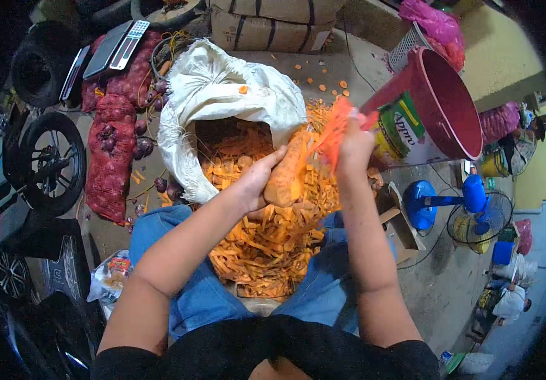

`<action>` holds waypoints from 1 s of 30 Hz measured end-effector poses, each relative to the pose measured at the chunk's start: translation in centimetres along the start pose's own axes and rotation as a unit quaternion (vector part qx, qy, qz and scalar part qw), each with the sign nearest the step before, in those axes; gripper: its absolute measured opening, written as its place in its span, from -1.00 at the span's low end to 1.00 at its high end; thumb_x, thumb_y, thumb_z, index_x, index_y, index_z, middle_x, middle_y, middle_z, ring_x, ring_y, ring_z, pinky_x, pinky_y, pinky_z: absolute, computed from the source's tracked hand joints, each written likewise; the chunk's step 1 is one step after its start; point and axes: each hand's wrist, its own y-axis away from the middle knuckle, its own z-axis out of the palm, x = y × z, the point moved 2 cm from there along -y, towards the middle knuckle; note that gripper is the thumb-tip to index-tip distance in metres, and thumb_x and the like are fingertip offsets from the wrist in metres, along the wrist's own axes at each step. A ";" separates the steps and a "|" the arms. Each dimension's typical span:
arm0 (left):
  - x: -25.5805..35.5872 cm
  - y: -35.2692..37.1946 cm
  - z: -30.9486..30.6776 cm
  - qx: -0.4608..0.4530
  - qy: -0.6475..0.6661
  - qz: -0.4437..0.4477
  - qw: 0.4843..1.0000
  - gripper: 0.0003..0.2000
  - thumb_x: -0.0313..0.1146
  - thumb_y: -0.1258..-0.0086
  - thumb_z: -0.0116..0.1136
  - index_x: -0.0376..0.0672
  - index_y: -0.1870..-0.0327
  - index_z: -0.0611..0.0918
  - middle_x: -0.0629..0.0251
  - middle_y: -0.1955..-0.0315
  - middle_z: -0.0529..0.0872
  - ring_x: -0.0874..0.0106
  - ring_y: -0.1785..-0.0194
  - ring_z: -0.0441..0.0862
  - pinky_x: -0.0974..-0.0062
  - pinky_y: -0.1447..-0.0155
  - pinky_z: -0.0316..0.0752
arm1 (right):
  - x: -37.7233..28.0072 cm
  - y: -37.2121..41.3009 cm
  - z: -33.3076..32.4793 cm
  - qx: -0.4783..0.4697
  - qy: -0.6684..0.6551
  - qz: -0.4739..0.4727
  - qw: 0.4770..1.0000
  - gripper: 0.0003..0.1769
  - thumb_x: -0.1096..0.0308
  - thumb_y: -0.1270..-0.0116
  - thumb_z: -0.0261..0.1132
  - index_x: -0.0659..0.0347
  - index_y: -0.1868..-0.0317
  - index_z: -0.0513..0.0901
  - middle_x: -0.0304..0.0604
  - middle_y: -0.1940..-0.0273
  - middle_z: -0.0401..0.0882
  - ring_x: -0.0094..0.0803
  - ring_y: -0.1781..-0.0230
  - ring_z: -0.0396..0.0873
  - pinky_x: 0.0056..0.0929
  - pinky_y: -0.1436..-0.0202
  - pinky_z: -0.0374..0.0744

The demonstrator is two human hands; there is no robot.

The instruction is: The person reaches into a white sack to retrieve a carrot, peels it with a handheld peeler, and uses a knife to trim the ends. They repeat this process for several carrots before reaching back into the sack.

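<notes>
My left hand (259, 182) is closed around the lower part of a thick carrot (287, 175), partly peeled and tilted up and away from me. To the right of the carrot's upper end, my right hand (355, 144) is closed on a bright red-orange peeler (334, 136), smeared by motion. Below both hands a heap of carrot peelings (266, 250) lies between my knees. Just beyond the left hand, a white woven sack (235, 85) gapes open with carrots and peelings inside. Whether the peeler's blade touches the carrot is hidden by blur.
A large red bucket (434, 104) lies tilted at the right. Red net bags of onions (109, 158) and a scale (118, 47) are at the left, near a motorcycle wheel (51, 163). A blue fan (475, 206) stands right. Another person (510, 303) is far right.
</notes>
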 end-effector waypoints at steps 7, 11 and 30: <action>0.6 0.7 1.4 0.083 -0.096 0.036 0.991 -0.62 -0.12 -0.32 -0.46 -0.17 0.14 0.40 0.32 0.31 0.52 0.48 0.32 0.51 0.50 0.17 0.44 | 0.5 3.6 2.5 -0.082 0.163 -0.131 0.975 -0.75 0.32 -0.18 0.03 0.34 0.56 0.37 -0.18 0.72 0.31 -0.54 0.70 0.20 -0.47 0.60 0.24; 0.7 -0.2 1.0 0.047 -0.106 0.051 0.992 -0.62 -0.14 -0.33 -0.48 -0.18 0.16 0.40 0.30 0.34 0.53 0.50 0.34 0.51 0.50 0.22 0.45 | 0.2 2.8 2.5 -0.076 0.141 -0.106 0.981 -0.77 0.35 -0.16 0.03 0.36 0.54 0.38 -0.14 0.71 0.32 -0.48 0.70 0.21 -0.45 0.59 0.26; 0.8 0.8 0.7 0.033 -0.038 0.044 0.998 -0.60 -0.09 -0.31 -0.43 -0.20 0.10 0.36 0.24 0.30 0.51 0.45 0.31 0.51 0.49 0.20 0.44 | 1.7 2.3 2.3 -0.069 0.062 -0.036 0.995 -0.73 0.25 -0.17 0.05 0.30 0.54 0.39 -0.28 0.69 0.28 -0.58 0.65 0.23 -0.51 0.59 0.25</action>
